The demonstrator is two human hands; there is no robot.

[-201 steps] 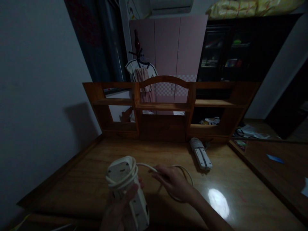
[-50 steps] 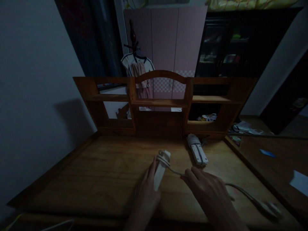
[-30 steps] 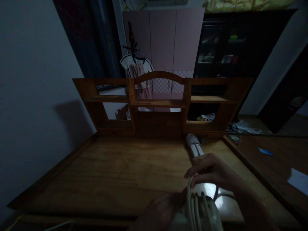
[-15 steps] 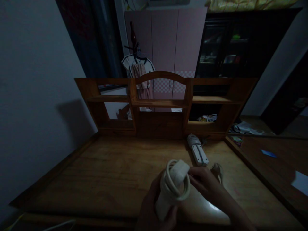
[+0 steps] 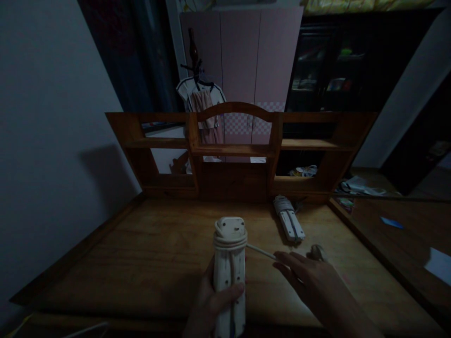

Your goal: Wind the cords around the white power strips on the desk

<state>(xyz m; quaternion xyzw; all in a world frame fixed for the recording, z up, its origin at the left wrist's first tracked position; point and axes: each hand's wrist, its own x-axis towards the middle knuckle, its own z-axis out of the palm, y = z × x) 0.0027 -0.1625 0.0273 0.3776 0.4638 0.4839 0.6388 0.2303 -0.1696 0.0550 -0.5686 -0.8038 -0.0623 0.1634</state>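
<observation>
My left hand [image 5: 216, 300] is closed around a white power strip [image 5: 229, 272], thumb across its underside, holding it nearly upright over the desk. Several turns of the strip's white cord [image 5: 230, 241] wrap round its upper end. From there a stretch of cord runs taut to my right hand [image 5: 306, 272], whose fingers pinch it. The cord's plug [image 5: 318, 252] shows on the desktop just beyond the right hand. Farther back lies a second white power strip [image 5: 291, 220], with grey cord wound about its far end.
The wooden desktop [image 5: 169, 244] ends at a small shelf unit [image 5: 234, 150] at the back. A white wall [image 5: 52, 141] stands on the left. To the right is a lower brown surface with a blue card [image 5: 392, 222] and white paper [image 5: 439, 266].
The power strip in my left hand has turned so its screwed underside faces me and has moved slightly left. My right hand has drawn the cord away from the strip, toward the lower right.
</observation>
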